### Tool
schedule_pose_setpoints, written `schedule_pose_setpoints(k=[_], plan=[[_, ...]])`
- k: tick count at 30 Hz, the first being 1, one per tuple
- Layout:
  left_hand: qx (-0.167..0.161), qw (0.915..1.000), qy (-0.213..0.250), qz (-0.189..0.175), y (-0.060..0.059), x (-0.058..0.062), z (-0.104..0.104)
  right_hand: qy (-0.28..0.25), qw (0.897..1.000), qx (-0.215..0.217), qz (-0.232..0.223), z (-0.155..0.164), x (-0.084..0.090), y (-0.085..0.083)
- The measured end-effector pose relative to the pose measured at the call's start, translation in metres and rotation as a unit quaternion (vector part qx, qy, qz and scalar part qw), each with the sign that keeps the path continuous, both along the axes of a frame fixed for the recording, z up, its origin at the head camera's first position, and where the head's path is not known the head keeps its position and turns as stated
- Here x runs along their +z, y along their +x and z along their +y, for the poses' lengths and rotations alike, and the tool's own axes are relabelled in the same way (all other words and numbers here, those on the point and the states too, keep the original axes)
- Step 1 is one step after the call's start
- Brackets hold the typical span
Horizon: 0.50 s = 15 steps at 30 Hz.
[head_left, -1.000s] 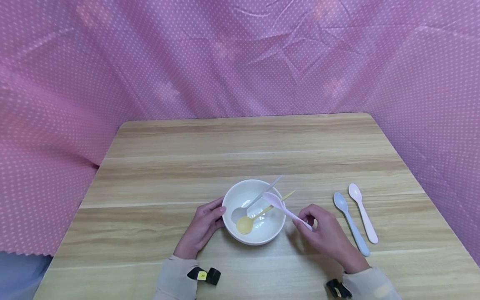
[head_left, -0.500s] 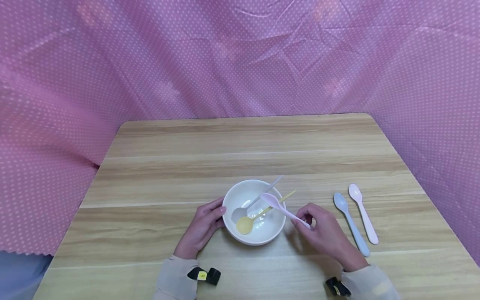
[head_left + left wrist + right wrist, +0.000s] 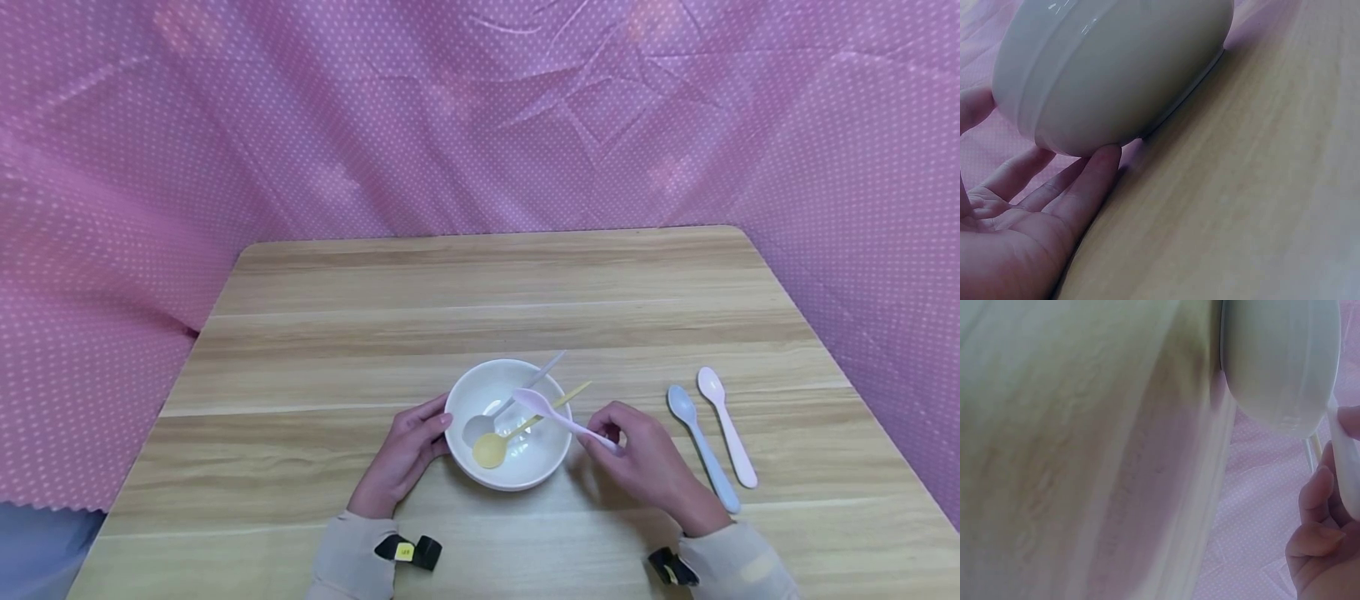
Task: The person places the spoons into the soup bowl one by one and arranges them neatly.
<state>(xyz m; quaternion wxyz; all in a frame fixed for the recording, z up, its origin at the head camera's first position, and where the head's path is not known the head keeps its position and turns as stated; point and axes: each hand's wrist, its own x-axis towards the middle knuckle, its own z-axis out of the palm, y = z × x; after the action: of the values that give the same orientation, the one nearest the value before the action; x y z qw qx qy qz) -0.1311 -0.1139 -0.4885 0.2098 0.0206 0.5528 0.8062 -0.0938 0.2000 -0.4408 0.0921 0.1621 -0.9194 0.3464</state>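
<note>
A white bowl (image 3: 480, 389) stands on the wooden table, steadied by my left hand (image 3: 405, 454). The left thumb lies over the bowl's rim while the fingers touch its outer side, low down in the left wrist view. My right hand (image 3: 645, 458) pinches a pale pink spoon (image 3: 534, 402) near the end of its handle. The spoon's head hangs over the bowl. Inside the bowl rest a yellow spoon (image 3: 490, 450) and a pale greyish spoon (image 3: 477, 428), their handles leaning out over the far right rim. In the right wrist view the pink spoon's handle (image 3: 1347, 481) lies between thumb and fingers.
To the right of my right hand, a light blue spoon (image 3: 703, 450) and another pale pink spoon (image 3: 727, 427) lie side by side on the table (image 3: 337, 333). A pink dotted cloth (image 3: 480, 117) hangs behind the table and along both sides.
The right hand has shifted slightly to the left, carrying the pink spoon's head farther over the bowl. The left hand, bowl and other spoons stay in place.
</note>
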Motion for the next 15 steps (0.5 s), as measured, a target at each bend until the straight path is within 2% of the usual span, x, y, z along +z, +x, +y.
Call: schedule_pose_setpoints(k=[15], plan=[[0.003,1.0,0.001,-0.003,0.0004,0.0004,0.0,-0.001,0.999,0.0,-0.037,-0.0057,0.0046,-0.0032]])
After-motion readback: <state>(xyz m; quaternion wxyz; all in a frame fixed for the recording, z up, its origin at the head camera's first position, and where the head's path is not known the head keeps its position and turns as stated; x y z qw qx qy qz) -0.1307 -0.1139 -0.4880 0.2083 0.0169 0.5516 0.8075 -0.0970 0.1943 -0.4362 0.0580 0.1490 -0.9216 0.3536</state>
